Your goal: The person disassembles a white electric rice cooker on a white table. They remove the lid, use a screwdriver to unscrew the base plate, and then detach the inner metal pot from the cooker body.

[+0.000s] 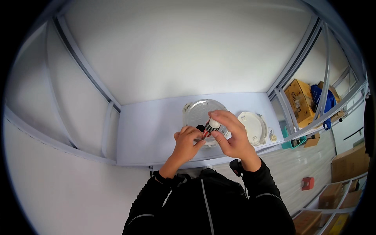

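My right hand (pixel 234 135) grips a small bottle (pixel 212 125) between thumb and fingers. The bottle has a white end and a black and red label, and it tilts with its red end down toward my left hand (pixel 187 143). The left fingers are pinched together by that end; what they hold is hidden. A small dark round piece (pixel 201 128) shows just beyond the left fingertips, and I cannot tell if it is held. Under both hands lies a round appliance part (pixel 205 106) with a silvery disc inside a pale rim.
A white round cover (pixel 253 126) lies on the white table (pixel 147 127), right of the hands, with a small cream round piece (pixel 273 137) beside it. Metal frame posts (pixel 84 64) flank the table. Cardboard boxes (pixel 299 102), a teal basket (pixel 293 142) and a red stool (pixel 308 183) are off to the right.
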Motion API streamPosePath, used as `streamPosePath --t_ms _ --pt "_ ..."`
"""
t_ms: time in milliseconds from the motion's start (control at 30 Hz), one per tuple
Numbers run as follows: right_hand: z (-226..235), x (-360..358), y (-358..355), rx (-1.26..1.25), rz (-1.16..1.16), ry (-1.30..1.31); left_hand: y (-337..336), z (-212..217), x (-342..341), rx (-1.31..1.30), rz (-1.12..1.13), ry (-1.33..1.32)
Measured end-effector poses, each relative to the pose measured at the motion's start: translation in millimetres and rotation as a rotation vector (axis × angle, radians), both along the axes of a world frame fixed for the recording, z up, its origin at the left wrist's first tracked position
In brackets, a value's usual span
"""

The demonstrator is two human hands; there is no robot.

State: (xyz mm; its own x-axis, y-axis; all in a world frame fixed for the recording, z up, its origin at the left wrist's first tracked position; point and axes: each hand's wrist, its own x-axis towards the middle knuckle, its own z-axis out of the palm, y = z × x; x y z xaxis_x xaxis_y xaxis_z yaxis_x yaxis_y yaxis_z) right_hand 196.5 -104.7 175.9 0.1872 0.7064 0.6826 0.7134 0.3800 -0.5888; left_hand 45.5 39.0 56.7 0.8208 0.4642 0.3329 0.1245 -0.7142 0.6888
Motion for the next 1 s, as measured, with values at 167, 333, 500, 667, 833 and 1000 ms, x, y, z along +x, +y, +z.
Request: streamPosePath --t_ms 167,333,500,667,833,1000 --pt "-1 -1 -1 0.017 0.011 0.000 1 -1 1 -0.043 0.004 -0.035" --pt "0 -1 -4 0.020 0.014 0.008 2 6 0 -0.035 0.014 0.013" --pt "3 2 -8 0.013 -0.001 0.016 -1 9 0 0.005 0.013 0.002" --pt "2 8 -12 0.091 0.019 0.078 -4 9 3 0.137 0.001 -0.076" --pt "0 14 -19 0.174 -0.038 0.107 -11 12 12 0.138 0.006 -0.129" --pt "-11 20 -26 0.263 -0.144 0.130 -17 11 25 0.132 0.004 -0.160"
